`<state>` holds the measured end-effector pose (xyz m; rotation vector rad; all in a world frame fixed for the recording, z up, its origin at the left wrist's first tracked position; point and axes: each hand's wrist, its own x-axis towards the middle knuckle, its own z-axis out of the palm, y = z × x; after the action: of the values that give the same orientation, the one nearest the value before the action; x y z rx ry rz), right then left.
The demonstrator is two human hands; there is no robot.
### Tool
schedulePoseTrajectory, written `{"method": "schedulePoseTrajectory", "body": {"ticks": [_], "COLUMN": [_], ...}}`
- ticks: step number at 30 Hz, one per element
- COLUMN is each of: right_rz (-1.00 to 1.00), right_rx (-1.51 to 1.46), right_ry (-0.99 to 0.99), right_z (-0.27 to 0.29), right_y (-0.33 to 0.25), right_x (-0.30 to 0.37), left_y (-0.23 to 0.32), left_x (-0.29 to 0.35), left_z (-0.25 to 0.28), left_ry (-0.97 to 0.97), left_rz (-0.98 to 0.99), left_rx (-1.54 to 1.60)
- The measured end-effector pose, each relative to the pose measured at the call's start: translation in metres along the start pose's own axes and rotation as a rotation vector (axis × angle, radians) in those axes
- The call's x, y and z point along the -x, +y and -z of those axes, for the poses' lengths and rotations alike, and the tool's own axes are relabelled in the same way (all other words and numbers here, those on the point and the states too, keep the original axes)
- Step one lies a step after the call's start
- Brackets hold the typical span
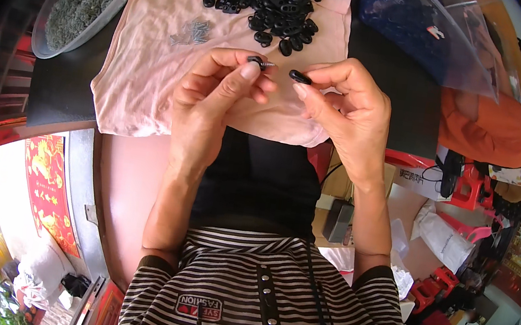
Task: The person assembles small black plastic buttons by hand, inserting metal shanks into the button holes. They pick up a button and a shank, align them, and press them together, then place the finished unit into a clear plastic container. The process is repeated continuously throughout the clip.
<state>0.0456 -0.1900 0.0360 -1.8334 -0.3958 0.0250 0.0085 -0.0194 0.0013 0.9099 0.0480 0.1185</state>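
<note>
Between thumb and fingers of my left hand [213,94] is a black plastic cord-lock piece [256,61], with a small metal spring [269,64] sticking out of it toward the right. My right hand [353,106] pinches a second black cord-lock piece [298,76], a short gap away from the spring's tip. Both hands are held over the near part of a pale pink cloth [148,62]. Beyond them lies a heap of black oval cord-lock pieces [262,1], some showing holes. A little pile of loose springs [193,31] rests on the cloth, left of the heap.
A clear plastic tub [39,38] full of springs [91,2] stands at the far left of the dark table [58,96]. At the far right is a large clear plastic bag [477,63] with dark contents. A person in an orange top [492,130] sits beyond the table's right side.
</note>
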Motion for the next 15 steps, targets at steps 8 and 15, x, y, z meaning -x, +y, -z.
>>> {"method": "schedulePoseTrajectory", "body": {"ticks": [8, 15], "right_rz": [0.025, -0.109], "right_rx": [0.122, -0.287], "right_ry": [-0.085, -0.059], "right_z": [0.005, 0.002], "right_y": [-0.018, -0.009], "right_x": [0.001, 0.002], "left_y": [-0.001, -0.006], "left_x": [0.01, 0.011], "left_z": [-0.013, -0.014], "left_ry": [-0.061, -0.011], "left_rz": [-0.103, -0.046], "left_rx": [-0.077, -0.048]}}
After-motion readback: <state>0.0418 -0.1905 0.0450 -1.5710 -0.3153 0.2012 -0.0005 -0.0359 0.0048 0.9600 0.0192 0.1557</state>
